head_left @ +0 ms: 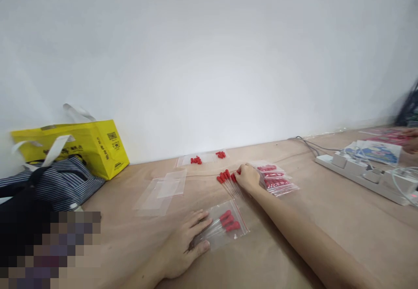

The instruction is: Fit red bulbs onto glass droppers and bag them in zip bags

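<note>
My left hand (187, 245) lies with fingers spread on the left end of a clear zip bag (212, 242). Inside that bag are a few glass droppers with red bulbs (232, 226), their stems pointing left under my fingers. Farther out, my right hand (247, 176) is closed at the bulb end of a dropper (237, 173); the fingertips are partly hidden. Just left of it, several loose droppers (224, 177) lie side by side, bulbs away from me. A stack of filled dropper bags (274, 178) sits right beside the right hand.
Flat clear bags (163, 189) lie left of centre. More red-bulbed droppers (196, 160) rest on plastic by the wall. A yellow bag (111, 149) and a striped cloth bag (73, 178) stand left. At right are a loaded power strip (362, 178) and another person's hand (410, 143).
</note>
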Tool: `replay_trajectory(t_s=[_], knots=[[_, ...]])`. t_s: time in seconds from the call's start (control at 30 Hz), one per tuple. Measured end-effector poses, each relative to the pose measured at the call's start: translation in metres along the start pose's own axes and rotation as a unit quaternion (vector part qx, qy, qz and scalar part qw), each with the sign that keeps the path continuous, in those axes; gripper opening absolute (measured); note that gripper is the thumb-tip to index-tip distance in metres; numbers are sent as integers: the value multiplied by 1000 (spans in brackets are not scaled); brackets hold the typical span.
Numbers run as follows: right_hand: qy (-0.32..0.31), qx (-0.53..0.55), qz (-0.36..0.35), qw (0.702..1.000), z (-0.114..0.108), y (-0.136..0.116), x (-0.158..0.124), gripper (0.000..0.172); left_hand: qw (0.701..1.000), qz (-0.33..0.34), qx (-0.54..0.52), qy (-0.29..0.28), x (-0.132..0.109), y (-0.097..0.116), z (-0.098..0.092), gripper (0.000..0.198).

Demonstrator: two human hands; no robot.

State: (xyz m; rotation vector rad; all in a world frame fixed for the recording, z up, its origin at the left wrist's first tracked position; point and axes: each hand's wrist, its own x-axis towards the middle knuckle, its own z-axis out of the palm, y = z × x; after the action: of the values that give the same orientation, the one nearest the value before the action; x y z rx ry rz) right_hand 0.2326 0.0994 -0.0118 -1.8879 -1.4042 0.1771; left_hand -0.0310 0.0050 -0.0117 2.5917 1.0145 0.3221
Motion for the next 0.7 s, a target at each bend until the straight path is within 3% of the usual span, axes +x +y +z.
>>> replay_trajectory(t_s=[0.2,0.47,0.63,0.7], knots=[[19,110,9,994,-17,4,-3,16,1000,-9,12,-16,1,5,-4,43],[9,324,-28,946,-64,25,-31,44,999,-10,24,-21,1,15,-10,46],[-35,480,58,875,-59,38,-56,33,1000,-14,10,-18,1,17,-12,46],[-29,499,95,861,-51,40,-62,29,1000,-12,2,-12,0,18,-12,46]])
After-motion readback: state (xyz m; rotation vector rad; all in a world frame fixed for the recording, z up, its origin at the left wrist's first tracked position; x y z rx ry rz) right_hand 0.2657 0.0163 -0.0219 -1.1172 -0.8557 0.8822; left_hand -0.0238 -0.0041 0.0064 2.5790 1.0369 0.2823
